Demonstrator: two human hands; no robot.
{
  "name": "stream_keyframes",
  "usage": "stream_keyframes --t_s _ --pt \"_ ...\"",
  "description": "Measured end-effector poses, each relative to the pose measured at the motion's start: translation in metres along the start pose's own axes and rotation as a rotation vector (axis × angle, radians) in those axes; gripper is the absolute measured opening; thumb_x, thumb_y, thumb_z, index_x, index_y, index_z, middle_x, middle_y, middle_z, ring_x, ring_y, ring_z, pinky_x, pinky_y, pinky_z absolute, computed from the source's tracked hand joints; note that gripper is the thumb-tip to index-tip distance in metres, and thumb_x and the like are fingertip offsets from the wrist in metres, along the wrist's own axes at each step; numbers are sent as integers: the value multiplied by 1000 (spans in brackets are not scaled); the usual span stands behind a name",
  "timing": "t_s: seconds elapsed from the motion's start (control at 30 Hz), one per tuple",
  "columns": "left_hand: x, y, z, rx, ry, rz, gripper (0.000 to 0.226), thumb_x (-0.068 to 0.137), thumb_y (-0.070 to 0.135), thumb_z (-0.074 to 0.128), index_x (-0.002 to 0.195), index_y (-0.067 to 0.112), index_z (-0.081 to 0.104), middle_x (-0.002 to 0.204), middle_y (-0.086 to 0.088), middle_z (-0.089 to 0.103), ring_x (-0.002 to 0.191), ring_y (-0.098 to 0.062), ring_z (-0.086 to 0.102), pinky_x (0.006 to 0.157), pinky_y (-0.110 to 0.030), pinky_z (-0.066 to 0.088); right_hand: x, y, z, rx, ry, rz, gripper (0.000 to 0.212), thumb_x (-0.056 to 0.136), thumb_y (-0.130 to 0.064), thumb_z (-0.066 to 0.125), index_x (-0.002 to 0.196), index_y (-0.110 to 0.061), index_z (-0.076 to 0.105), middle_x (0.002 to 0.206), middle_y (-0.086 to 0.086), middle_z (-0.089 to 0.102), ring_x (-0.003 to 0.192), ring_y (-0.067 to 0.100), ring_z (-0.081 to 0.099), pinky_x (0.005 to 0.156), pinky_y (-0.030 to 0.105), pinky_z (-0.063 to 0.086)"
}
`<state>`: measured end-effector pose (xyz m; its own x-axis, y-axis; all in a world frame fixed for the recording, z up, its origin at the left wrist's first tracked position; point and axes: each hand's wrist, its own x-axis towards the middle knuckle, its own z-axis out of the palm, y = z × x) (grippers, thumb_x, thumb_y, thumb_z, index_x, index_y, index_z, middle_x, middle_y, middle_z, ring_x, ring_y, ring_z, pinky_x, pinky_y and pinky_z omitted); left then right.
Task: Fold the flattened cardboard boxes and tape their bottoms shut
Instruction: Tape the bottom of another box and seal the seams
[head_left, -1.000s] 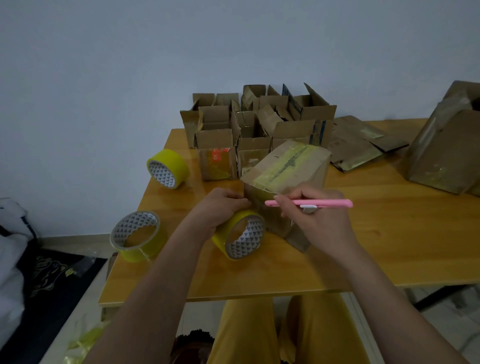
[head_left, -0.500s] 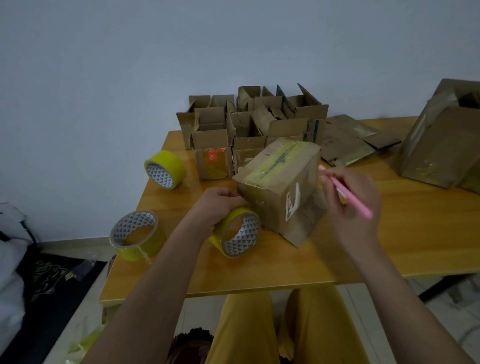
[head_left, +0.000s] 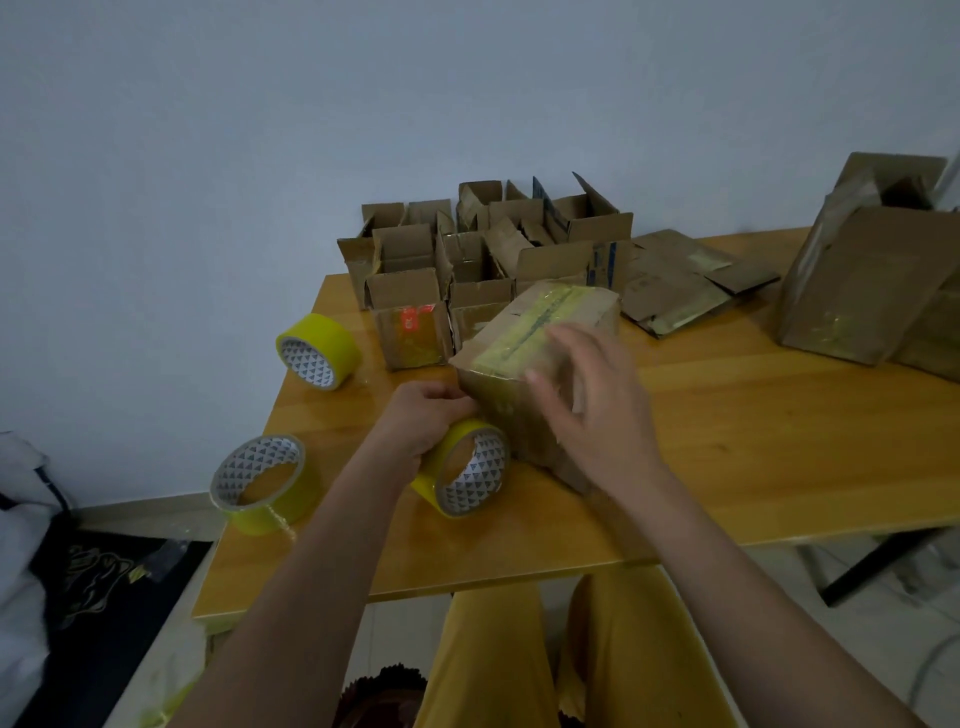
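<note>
Box (head_left: 540, 332) tilted, taped seam running away | left hand (head_left: 421, 421) grips tape roll (head_left: 467, 467) | right hand (head_left: 592, 410) spread (blurred)

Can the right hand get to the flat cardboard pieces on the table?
Probably yes. The right hand is open over the taped brown cardboard box, and the flattened brown cardboard pieces lie further back on its own side, with only bare wooden table between them.
</note>
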<state>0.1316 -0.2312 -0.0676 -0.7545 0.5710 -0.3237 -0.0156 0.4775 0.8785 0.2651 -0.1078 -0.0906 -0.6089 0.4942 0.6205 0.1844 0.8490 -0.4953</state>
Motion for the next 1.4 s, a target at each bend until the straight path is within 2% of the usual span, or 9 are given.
stream_keyframes --t_s 0.13,0.33,0.57,0.67,0.83,1.0,1.1,1.23,1.4 --pt "3 0 -2 17 -7 -7 9 86 24 72 92 17 72 92 -9 70 80 -24 67 68 -33 56 11 -3 27 -212 -94 -74 60 81 -57 63 125 -17 59 128 2 57 123 22 49 114 43 28" --pt "6 -1 -20 204 -75 -20 9 79 23 79 81 15 74 70 -4 67 62 -17 61 54 -25 48 11 13 27 -185 -56 -61 54 74 -41 81 118 -14 64 120 4 61 115 25 54 107 51 39" --pt "-6 -17 -37 217 -17 164 5 84 25 74 81 21 74 79 3 66 71 -9 59 56 -19 43 3 -4 14 -260 30 -109 64 87 -61 54 134 -17 54 144 7 45 135 28 36 111 39 28" --pt "-8 -21 -39 222 -18 215 6 84 25 74 78 24 74 81 5 66 76 -9 58 61 -21 43 -22 -30 23 13 172 -169 30 93 -36 57 106 -10 66 107 5 61 98 15 54 84 15 41" --pt "-11 -27 -38 257 -25 323 6 84 22 74 79 21 75 83 4 70 79 -8 61 67 -21 46 -43 -41 48 436 -292 315 36 92 -49 57 98 -18 73 84 -14 67 79 -6 61 67 9 45" --pt "-17 -35 -38 236 31 476 13 85 40 68 82 29 75 85 -4 72 78 -18 64 71 -28 49 -45 -41 58 457 -260 381 25 92 -33 65 82 -13 75 71 -8 68 68 2 62 57 13 45" --pt "-27 -38 -40 161 113 489 56 80 55 55 131 32 52 104 4 65 85 -1 58 71 -14 43 -44 -40 59 356 -238 374 23 92 -32 65 78 -16 75 67 -14 65 66 1 61 57 12 45" --pt "-32 -64 -52 176 -134 381 96 59 52 84 139 38 32 122 1 55 106 -14 59 78 -23 53 -52 -31 51 438 -158 450 36 92 -28 66 62 -8 69 55 -2 64 53 11 63 53 29 51" --pt "-32 -80 -46 179 -73 528 57 69 31 86 112 40 50 89 -3 62 83 -22 62 70 -39 56 -57 -28 35 262 -231 442 43 92 -35 65 55 -12 64 51 -4 59 50 10 56 49 28 45"
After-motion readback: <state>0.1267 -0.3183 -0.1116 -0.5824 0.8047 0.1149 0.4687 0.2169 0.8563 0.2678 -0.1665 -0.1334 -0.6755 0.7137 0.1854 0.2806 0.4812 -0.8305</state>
